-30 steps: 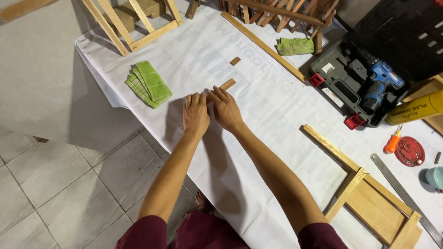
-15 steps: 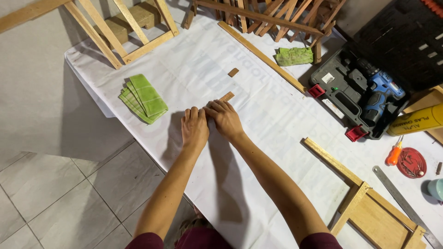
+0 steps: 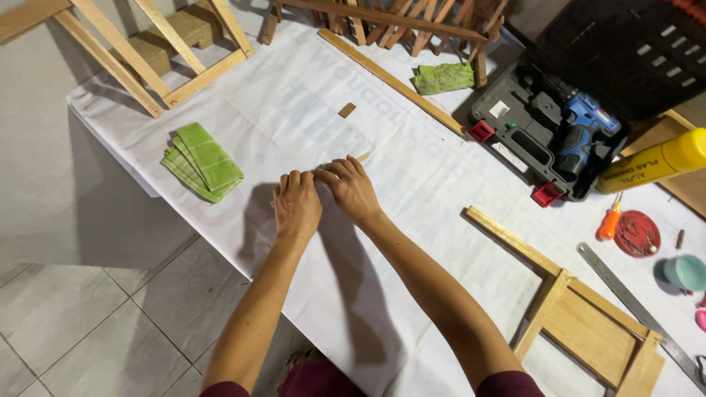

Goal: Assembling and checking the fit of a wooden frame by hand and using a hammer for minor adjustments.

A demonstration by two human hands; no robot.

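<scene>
Pinching a small wooden strip between both hands' closed fingers, left hand and right hand are working it early on, loose wood chip lying untouched beyond the fingertips on the desk.

white sheet, green cloths; drill case

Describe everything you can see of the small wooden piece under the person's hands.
Only one end of the small wooden piece shows, poking out beyond the right hand. It looks like a thin, flat strip of pale brown wood, lying flat on the white sheet. The rest is hidden under both hands; the left hand presses beside the right. Its full length cannot be told.
</scene>
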